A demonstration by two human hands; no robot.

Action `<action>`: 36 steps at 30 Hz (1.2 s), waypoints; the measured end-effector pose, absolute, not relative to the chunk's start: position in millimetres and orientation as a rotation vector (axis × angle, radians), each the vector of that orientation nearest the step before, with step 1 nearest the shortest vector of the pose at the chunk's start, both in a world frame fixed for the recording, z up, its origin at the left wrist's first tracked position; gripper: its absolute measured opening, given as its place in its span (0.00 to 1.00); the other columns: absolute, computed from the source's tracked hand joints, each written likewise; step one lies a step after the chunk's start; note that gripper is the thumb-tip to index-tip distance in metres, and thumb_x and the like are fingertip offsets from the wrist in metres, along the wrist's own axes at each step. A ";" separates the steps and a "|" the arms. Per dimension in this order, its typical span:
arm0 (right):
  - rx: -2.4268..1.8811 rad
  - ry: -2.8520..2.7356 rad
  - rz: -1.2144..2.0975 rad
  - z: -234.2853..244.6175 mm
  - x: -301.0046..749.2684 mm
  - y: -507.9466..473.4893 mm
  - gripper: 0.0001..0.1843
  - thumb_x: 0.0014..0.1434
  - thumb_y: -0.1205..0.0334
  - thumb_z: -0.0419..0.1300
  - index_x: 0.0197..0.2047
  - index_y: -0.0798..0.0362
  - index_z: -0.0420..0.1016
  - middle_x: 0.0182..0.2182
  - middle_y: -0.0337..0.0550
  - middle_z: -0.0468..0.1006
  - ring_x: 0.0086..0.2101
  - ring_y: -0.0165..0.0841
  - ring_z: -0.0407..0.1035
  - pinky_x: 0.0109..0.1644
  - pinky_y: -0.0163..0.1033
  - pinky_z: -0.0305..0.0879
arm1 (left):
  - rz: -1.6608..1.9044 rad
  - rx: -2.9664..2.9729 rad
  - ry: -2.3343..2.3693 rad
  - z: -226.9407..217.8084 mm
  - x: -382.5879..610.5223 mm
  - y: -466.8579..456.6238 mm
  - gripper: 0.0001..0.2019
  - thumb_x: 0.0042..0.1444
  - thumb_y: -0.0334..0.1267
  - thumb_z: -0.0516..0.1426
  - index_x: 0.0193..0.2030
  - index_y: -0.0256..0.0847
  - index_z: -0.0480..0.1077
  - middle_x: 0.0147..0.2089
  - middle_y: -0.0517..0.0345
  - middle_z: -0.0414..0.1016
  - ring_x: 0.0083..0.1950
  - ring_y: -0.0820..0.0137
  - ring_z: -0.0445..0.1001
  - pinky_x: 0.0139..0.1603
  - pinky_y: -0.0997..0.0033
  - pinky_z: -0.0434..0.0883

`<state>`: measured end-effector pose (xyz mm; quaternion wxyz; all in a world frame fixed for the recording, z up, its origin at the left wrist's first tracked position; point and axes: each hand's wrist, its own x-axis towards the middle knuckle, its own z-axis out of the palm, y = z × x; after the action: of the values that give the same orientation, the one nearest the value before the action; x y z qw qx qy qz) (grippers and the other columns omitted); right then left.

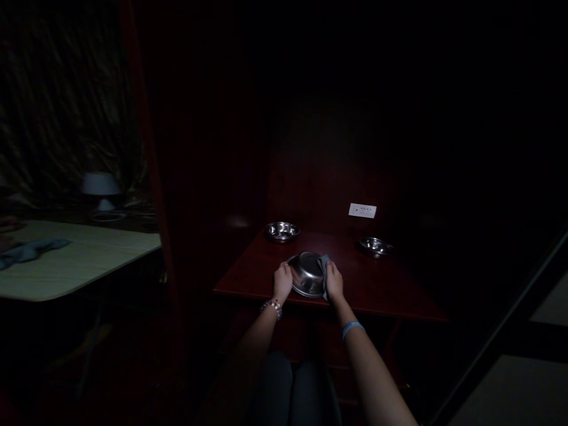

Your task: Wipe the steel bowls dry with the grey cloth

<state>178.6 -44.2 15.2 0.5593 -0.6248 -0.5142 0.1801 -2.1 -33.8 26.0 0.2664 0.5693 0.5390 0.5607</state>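
A shiny metal bowl (307, 273) is held bottom up over the front part of the dark red desk (248, 275). My left hand (283, 283) grips its rim on the left side, fingers closed. On the right side my right hand (334, 280) presses a grey-blue cloth (324, 267) against the bowl, its fingers closed around the cloth. The bowl's inside faces away and is hidden. Two more metal bowls stand upright farther back: one bowl (282, 231) at the back left, another bowl (375, 247) at the back right.
A white socket panel (362, 210) is set in the back wall. Dark wooden partitions enclose the desk. Leftward, beyond a partition, a pale table (102, 248) bears a bluish cloth (33, 251), with another person's hand (9, 223) dimly visible; a white lamp (101, 184) stands behind.
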 end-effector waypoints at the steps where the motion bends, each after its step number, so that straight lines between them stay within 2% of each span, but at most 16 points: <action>1: -1.469 -1.209 0.431 14.9 178.7 -43.9 0.26 0.64 0.47 0.43 0.57 0.49 0.70 0.56 0.47 0.73 0.56 0.39 0.66 0.61 0.45 0.57 | 1.513 1.535 1.457 26.3 -2.1 -33.9 0.14 0.63 0.33 0.44 0.36 0.36 0.70 0.31 0.52 0.75 0.32 0.70 0.74 0.36 0.74 0.68; 17: -1.456 -1.232 0.413 16.7 178.4 -45.5 0.24 0.65 0.48 0.44 0.54 0.49 0.72 0.53 0.46 0.75 0.54 0.38 0.68 0.60 0.43 0.59 | 1.495 1.534 1.454 25.6 -2.4 -32.9 0.15 0.64 0.32 0.44 0.39 0.35 0.71 0.33 0.51 0.77 0.35 0.70 0.76 0.38 0.74 0.68; 24: -1.483 -1.238 0.409 16.7 178.1 -46.0 0.26 0.66 0.49 0.43 0.56 0.52 0.71 0.54 0.49 0.75 0.55 0.38 0.67 0.60 0.42 0.58 | 1.471 1.558 1.483 24.8 -2.3 -31.5 0.15 0.65 0.33 0.43 0.39 0.35 0.71 0.33 0.51 0.76 0.35 0.72 0.75 0.38 0.75 0.68; 36: -1.494 -1.223 0.428 17.6 177.7 -46.2 0.25 0.65 0.49 0.43 0.56 0.51 0.71 0.53 0.48 0.75 0.55 0.38 0.67 0.59 0.42 0.59 | 1.504 1.561 1.464 21.5 -2.8 -29.7 0.15 0.64 0.33 0.44 0.39 0.34 0.71 0.34 0.50 0.77 0.35 0.71 0.76 0.38 0.75 0.69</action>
<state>177.7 -46.2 17.6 0.5498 -0.6312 -0.5164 0.1807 -2.8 -29.7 21.5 0.2600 0.5761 0.5404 0.5554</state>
